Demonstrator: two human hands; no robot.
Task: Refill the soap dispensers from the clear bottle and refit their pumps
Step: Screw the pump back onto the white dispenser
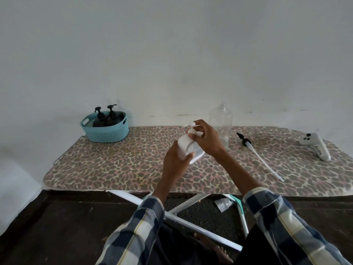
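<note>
A white soap dispenser (185,145) is held tilted above the ironing board (118,165). My left hand (174,161) grips its body from below. My right hand (206,139) is closed around its white pump (191,124) at the neck. Behind my right hand stands the clear bottle (221,119), uncapped and nearly empty. A loose black pump with a long white tube (256,153) lies on the board to the right. Two black dispensers (108,117) with pumps fitted stand in a teal basket (107,131) at the back left.
A white game controller (315,145) lies at the board's right end. The board has a leopard-print cover and stands against a white wall. Its white legs (183,217) cross below, over a dark floor with a scrap of plastic (223,204).
</note>
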